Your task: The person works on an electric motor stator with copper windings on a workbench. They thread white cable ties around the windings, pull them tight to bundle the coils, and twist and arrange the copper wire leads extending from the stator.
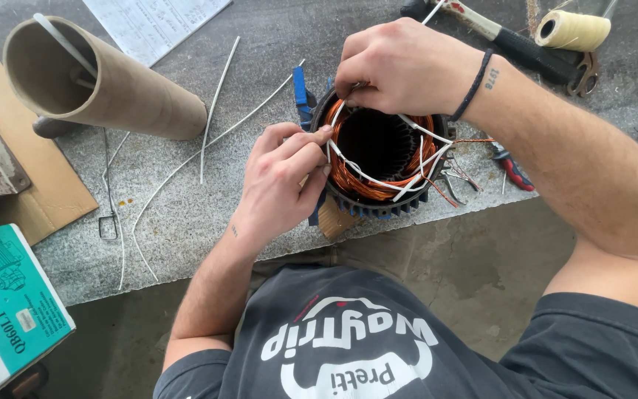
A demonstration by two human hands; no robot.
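At the near edge of a grey stone worktop (186, 222), a person's left hand (282, 177) steadies a motor stator (379, 159), fingers (311, 144) pinched narrow on a white lacing tie (363, 177) drawn across the copper windings (348, 181), apparently to keep it taut. The right hand (400, 66) curls over the far rim, fingertips closed on the tie where it enters the coil. Loose white strips (215, 100) lie within reach beside a cardboard tube (105, 81); a hammer (511, 41) and twine spool (574, 29) sit beyond.
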